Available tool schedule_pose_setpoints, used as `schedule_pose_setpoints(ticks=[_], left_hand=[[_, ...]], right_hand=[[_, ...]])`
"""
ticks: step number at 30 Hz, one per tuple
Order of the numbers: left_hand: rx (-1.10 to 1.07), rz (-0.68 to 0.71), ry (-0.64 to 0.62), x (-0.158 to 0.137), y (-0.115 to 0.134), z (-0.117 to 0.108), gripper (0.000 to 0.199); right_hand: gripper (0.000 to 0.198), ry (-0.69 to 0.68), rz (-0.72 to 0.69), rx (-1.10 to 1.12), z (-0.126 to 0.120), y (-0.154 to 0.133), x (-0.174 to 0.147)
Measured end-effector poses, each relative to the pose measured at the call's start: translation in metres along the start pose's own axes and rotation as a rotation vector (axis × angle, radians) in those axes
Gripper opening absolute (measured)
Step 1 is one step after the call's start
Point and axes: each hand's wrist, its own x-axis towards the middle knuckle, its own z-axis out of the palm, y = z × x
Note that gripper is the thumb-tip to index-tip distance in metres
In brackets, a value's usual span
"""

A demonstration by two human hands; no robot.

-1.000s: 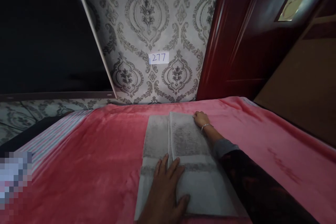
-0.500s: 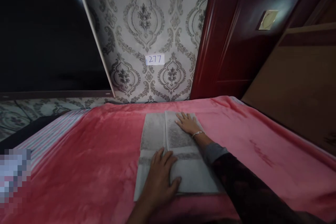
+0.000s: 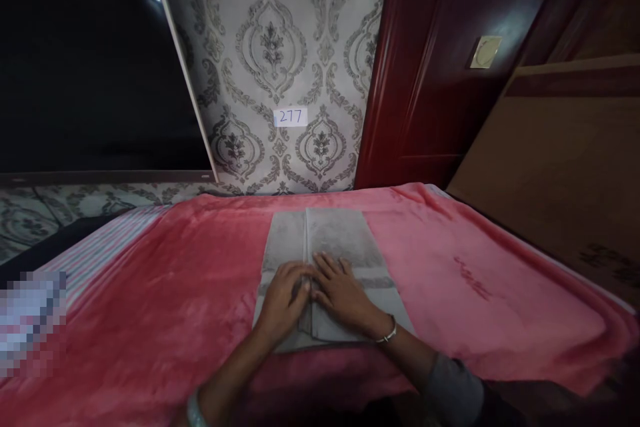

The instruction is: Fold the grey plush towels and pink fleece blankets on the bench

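Note:
A grey folded towel point(image 3: 345, 230) with a darker pattern and a lighter band lies flat, its two sides meeting at a seam down the middle. My left hand point(image 3: 283, 300) is at this seam, fingers bent and drawn toward the thumb on the towel's edge. What lies beneath its fingertips is partly hidden. My right hand point(image 3: 345, 297), with a bracelet at the wrist, rests on the towel's right side, fingers stretched and spread, thumb by the seam. The fingertips of both hands come together at the middle.
A pink plush blanket point(image 3: 200, 293) spreads under the towel. Striped cloth point(image 3: 107, 247) and a blurred-out item point(image 3: 30, 320) are at the left. Behind are a dark TV screen point(image 3: 90, 80), patterned wallpaper with a "277" label point(image 3: 291, 117), and a large cardboard piece point(image 3: 560, 153) at right.
My right hand has come from the towel's far right part back toward me to the middle. My left hand has shifted up and slightly left, its fingers drawn in. The view has turned slightly.

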Motion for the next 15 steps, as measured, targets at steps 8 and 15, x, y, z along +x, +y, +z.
schedule_pose_setpoints(ticks=[8,15], left_hand=[[0.447,-0.027,-0.460,0.146,-0.035,0.022,0.060],[0.537,-0.104,-0.461,0.168,-0.073,0.050,0.068]], right_hand=[[0.062,0.010,-0.033,0.034,0.003,-0.003,-0.001],[0.065,0.028,-0.094,0.047,0.006,-0.006,-0.013]])
